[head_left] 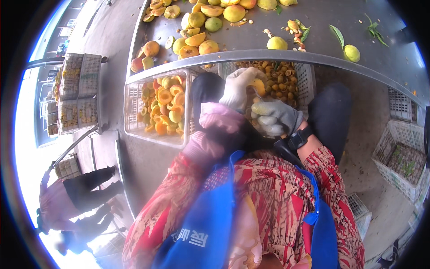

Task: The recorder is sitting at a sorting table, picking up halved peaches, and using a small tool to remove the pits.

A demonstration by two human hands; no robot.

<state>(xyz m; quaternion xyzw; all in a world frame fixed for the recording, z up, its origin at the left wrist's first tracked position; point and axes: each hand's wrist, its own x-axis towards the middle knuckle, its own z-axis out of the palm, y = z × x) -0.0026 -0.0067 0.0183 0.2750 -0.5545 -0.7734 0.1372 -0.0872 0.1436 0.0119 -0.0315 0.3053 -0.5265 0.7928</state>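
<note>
My left hand (236,88), in a white glove, is closed around a piece of yellow peach (258,86). Just below it, my right hand (278,115) wears a grey glove and has its fingers curled; a thin edge shows between the hands, but what the right hand grips is too blurred to make out. Both hands are over a crate (305,85) between my knees, which holds many small brown-orange pits or pieces (281,80). To the left stands a white plastic crate (156,140) filled with yellow-orange peach halves (165,103).
A metal table (251,36) with a raised rim crosses in front of me. Whole and halved peaches (197,40), leaves and pits lie on it. Crates (398,175) stand at the right, stacked crates (78,94) at the left. A person (67,197) is at the lower left.
</note>
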